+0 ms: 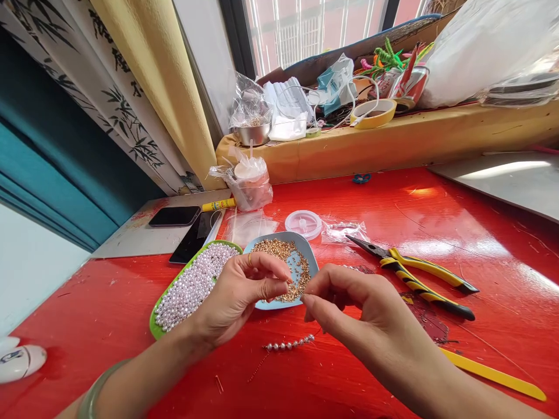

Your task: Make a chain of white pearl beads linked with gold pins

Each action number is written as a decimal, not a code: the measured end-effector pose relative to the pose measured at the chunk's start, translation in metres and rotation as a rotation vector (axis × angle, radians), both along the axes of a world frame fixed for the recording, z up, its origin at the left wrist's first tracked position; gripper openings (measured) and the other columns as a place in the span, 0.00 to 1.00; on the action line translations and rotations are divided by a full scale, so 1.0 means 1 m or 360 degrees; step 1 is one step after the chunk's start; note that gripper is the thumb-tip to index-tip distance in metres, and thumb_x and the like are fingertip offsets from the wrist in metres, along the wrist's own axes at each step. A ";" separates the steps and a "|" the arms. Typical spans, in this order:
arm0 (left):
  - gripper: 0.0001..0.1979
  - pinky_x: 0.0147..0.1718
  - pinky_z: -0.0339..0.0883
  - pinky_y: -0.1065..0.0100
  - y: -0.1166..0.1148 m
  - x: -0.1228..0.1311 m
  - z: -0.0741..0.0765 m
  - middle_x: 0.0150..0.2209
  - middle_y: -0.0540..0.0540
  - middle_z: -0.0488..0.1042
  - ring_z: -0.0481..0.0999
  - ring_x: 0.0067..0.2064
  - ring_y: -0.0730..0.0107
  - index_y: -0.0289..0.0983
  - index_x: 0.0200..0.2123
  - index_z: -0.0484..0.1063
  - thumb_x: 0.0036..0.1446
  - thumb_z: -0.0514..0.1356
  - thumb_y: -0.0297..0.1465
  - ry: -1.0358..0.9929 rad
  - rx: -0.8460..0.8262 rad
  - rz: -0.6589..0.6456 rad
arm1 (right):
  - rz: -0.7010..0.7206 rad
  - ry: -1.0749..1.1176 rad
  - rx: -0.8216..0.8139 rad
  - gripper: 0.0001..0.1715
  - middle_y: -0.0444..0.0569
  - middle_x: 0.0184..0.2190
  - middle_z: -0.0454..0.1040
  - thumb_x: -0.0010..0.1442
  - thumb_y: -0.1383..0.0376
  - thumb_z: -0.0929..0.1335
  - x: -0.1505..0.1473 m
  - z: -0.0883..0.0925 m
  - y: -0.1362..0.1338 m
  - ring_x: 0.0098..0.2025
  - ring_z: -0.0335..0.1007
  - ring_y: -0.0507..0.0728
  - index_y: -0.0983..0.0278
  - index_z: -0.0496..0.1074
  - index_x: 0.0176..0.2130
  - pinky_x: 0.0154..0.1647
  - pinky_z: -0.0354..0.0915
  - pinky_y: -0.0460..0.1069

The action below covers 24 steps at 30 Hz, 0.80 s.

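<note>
My left hand (242,291) is closed in a pinch of thumb and index finger above the blue dish (311,247). Whatever sits at its fingertips is too small to make out. Close by on the right, my right hand (349,297) also pinches, apparently on a thin thread that is hard to see. Below the hands is a short strand of pearl beads (289,345), with a fine chain (258,368) at its left end. Small gold beads (273,249) fill much of the blue dish. Pearly beads (192,285) heap in a green tray (152,326), partly behind my left wrist.
Black-and-yellow pliers (406,267) and a yellow strip (493,375) lie at the right. Behind the dish are a clear plastic spool (303,224) and a bagged cup (251,183). A phone (174,216) lies back left. The sill holds tape (373,113) and masks (288,99).
</note>
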<state>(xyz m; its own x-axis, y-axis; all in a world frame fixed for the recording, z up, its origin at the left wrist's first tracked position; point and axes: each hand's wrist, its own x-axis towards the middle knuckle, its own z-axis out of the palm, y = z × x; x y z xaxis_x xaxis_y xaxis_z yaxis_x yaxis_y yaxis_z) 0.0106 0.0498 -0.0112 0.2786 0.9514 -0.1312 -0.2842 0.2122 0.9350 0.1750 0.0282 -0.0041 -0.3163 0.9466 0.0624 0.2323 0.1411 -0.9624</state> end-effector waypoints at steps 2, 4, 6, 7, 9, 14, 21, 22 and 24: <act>0.06 0.21 0.58 0.81 0.000 0.000 -0.001 0.21 0.54 0.72 0.64 0.23 0.83 0.37 0.20 0.75 0.38 0.69 0.22 0.0037 0.0005 0.0011 | -0.0003 -0.0005 0.0008 0.08 0.42 0.18 0.67 0.51 0.70 0.63 0.000 0.001 0.001 0.21 0.60 0.49 0.65 0.67 0.22 0.21 0.57 0.44; 0.07 0.22 0.59 0.81 -0.001 -0.001 -0.001 0.22 0.54 0.72 0.65 0.23 0.83 0.37 0.21 0.75 0.38 0.69 0.22 0.0099 0.0029 0.0033 | 0.0001 0.0006 0.0029 0.08 0.42 0.18 0.68 0.52 0.70 0.64 0.001 0.001 0.002 0.21 0.61 0.49 0.65 0.69 0.23 0.22 0.57 0.44; 0.07 0.24 0.62 0.81 -0.002 -0.002 -0.002 0.23 0.54 0.72 0.67 0.25 0.82 0.37 0.22 0.75 0.38 0.69 0.23 0.0190 0.0084 0.0042 | 0.0015 0.0029 0.0051 0.08 0.42 0.19 0.70 0.53 0.70 0.65 0.001 -0.001 0.003 0.22 0.63 0.49 0.65 0.70 0.24 0.22 0.58 0.43; 0.07 0.25 0.62 0.81 -0.003 -0.002 -0.002 0.23 0.54 0.72 0.67 0.26 0.82 0.37 0.23 0.75 0.38 0.69 0.23 0.0249 0.0123 0.0044 | 0.0027 0.0044 0.0053 0.07 0.42 0.19 0.70 0.53 0.70 0.65 0.001 -0.002 0.004 0.22 0.63 0.49 0.65 0.71 0.25 0.23 0.58 0.43; 0.07 0.26 0.63 0.81 -0.004 -0.004 -0.003 0.24 0.55 0.73 0.68 0.27 0.81 0.38 0.25 0.75 0.40 0.69 0.24 0.0354 0.0205 0.0057 | 0.0045 0.0104 0.0028 0.06 0.43 0.21 0.71 0.54 0.70 0.65 0.001 -0.005 0.005 0.23 0.64 0.49 0.65 0.71 0.27 0.23 0.60 0.43; 0.10 0.31 0.66 0.77 -0.001 -0.006 -0.004 0.30 0.54 0.76 0.72 0.32 0.77 0.42 0.34 0.74 0.45 0.67 0.27 0.0418 0.0313 0.0045 | 0.0054 0.0397 0.0008 0.09 0.38 0.20 0.68 0.55 0.70 0.65 0.001 -0.012 0.008 0.22 0.63 0.48 0.63 0.68 0.39 0.22 0.60 0.42; 0.06 0.30 0.64 0.69 0.005 -0.006 -0.006 0.31 0.50 0.74 0.70 0.31 0.70 0.39 0.33 0.74 0.51 0.62 0.33 0.1043 0.0418 0.0079 | 0.0059 0.0391 0.0110 0.07 0.41 0.26 0.74 0.55 0.72 0.65 0.004 -0.006 0.008 0.26 0.65 0.47 0.64 0.73 0.34 0.25 0.60 0.41; 0.05 0.31 0.63 0.68 0.006 -0.007 -0.006 0.30 0.49 0.73 0.69 0.31 0.69 0.39 0.32 0.74 0.51 0.61 0.32 0.1188 0.0492 0.0045 | 0.0050 0.0372 0.0098 0.07 0.41 0.25 0.74 0.55 0.72 0.65 0.005 -0.004 0.008 0.26 0.65 0.47 0.65 0.73 0.32 0.25 0.60 0.41; 0.04 0.34 0.62 0.65 0.007 -0.008 -0.007 0.31 0.49 0.73 0.69 0.34 0.66 0.39 0.30 0.75 0.52 0.60 0.31 0.1438 0.0676 -0.0032 | 0.0043 0.0339 0.0061 0.06 0.41 0.23 0.72 0.55 0.72 0.65 0.006 -0.003 0.008 0.25 0.64 0.47 0.65 0.72 0.29 0.24 0.60 0.41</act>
<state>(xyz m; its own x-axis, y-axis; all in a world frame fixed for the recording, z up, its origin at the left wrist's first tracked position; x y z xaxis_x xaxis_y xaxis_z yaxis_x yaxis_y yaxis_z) 0.0024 0.0570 -0.0184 0.2587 0.9648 0.0481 0.5713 -0.1930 0.7977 0.1809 0.0358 -0.0067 -0.3174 0.9336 0.1661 0.0200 0.1817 -0.9831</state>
